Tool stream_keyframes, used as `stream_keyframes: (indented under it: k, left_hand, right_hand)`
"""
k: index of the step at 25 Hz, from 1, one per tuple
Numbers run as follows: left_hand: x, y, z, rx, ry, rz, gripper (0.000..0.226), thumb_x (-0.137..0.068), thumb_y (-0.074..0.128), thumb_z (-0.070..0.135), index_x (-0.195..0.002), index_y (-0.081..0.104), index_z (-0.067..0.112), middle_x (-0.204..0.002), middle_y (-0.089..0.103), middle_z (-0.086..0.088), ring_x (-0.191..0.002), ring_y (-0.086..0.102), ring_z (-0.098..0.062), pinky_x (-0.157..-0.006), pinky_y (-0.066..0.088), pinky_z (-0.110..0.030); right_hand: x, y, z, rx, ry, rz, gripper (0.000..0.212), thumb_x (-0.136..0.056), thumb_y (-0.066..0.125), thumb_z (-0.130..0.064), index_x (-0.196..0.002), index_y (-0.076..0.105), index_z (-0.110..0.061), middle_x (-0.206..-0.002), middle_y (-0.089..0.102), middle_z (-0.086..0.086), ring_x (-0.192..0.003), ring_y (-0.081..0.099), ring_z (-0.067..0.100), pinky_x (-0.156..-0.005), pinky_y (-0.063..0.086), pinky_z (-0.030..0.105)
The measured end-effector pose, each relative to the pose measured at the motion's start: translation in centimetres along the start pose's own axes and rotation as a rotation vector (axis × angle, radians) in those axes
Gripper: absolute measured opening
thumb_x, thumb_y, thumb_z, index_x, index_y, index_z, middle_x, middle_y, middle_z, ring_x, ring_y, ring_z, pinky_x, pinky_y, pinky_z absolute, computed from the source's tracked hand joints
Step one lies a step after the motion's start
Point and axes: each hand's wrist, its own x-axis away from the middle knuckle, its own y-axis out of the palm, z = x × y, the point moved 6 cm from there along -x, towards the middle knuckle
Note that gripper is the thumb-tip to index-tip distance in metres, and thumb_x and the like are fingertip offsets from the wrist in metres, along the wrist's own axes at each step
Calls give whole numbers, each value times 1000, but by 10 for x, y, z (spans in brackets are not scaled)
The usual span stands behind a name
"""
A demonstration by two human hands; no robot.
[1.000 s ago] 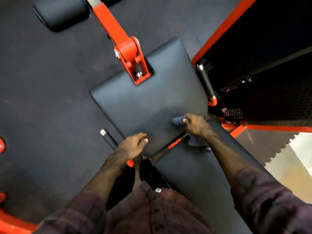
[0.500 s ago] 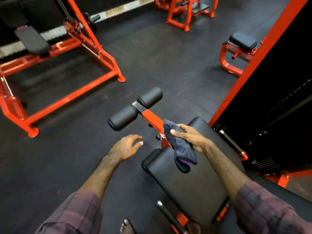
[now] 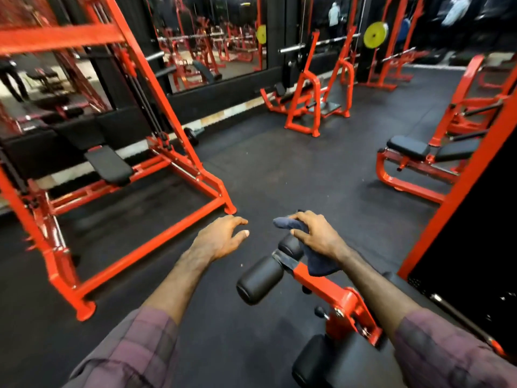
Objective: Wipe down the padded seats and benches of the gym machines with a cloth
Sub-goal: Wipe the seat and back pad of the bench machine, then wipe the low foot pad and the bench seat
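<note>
Black rubber flooring [image 3: 279, 169] was spread through a gym filled with red-framed machines, and mirrors [image 3: 212, 37] were set along the far wall. At the lower right, a black seat pad [image 3: 344, 362] was seen, and from it a red arm [image 3: 324, 287] was carried forward to two black rollers. The left roller [image 3: 258, 280] was plainly shown; the right roller [image 3: 291, 245] was partly covered.

A dark blue cloth [image 3: 316, 264] was held in the right hand [image 3: 319, 236]. It was gripped under the palm, with the fingers [image 3: 300, 217] curled over its upper fold and the thumb set against its near side. One end of the cloth was seen poking out past the fingertips to the left; the rest was draped down below the hand, over the right roller and the top of the red arm.

The left hand [image 3: 221, 239] was held above the floor, just left of the cloth and apart from it, with its fingers loosely spread and nothing in them. Both forearms were bare below plaid sleeves [image 3: 134, 348].
</note>
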Motion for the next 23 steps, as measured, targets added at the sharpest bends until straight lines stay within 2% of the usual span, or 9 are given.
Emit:
stream_keyframes:
  k: [2,4,7,9,13,17,23]
  left_hand:
    - [-36,-26,-21,-19,52,40,48,-100,54,56,-141,62,32,-145,61,9,-139,54,-17,-115,43,-37]
    - [-77,-41,-43,-29,91,65,41,-102,59,47,-140,64,30,-141,64,6,-136,56,-17,-112,42,-33]
    - [-149,-51,-76,-54,132,76,41,-103,58,48,-140,62,32,-142,62,8,-137,53,-15,-112,45,-37]
    - [-215,-55,-99,-80,186,74,41,-103,58,47,-141,62,31,-143,60,8,-138,52,-15,-113,43,-36]
    - [-351,-69,-126,-145,271,-34,45,-101,54,53,-141,61,33,-143,59,10,-136,53,-16,-112,44,-36]
    - [-471,-88,-123,-120,338,-26,48,-99,48,60,-141,59,38,-144,57,14,-135,51,-14,-109,48,-44]
    - [-637,-78,-74,-170,515,-115,42,-105,51,53,-145,55,39,-149,52,17,-140,46,-13,-108,49,-42]
  right_hand:
    - [-38,2,-6,68,-4,28,43,-90,53,-48,-132,56,-44,-132,60,-7,-116,57,32,-103,47,49]
    - [-79,3,-3,93,26,78,44,-91,52,-49,-135,54,-45,-139,57,-8,-119,54,31,-104,48,51]
    - [-146,7,16,89,49,125,48,-88,43,-59,-134,50,-51,-139,57,-13,-123,55,29,-104,47,50]
    - [-206,9,38,55,86,154,47,-88,42,-59,-134,49,-54,-138,57,-15,-124,54,27,-105,47,50]
    - [-318,-5,80,-3,194,242,48,-89,43,-57,-136,52,-50,-137,56,-17,-128,50,28,-106,46,52]
    - [-399,-54,104,-41,278,353,48,-89,47,-54,-135,55,-48,-138,58,-14,-128,50,29,-108,46,51]
    - [-456,-110,164,-80,377,556,38,-96,60,-37,-132,59,-49,-131,57,-20,-125,48,25,-108,45,46]
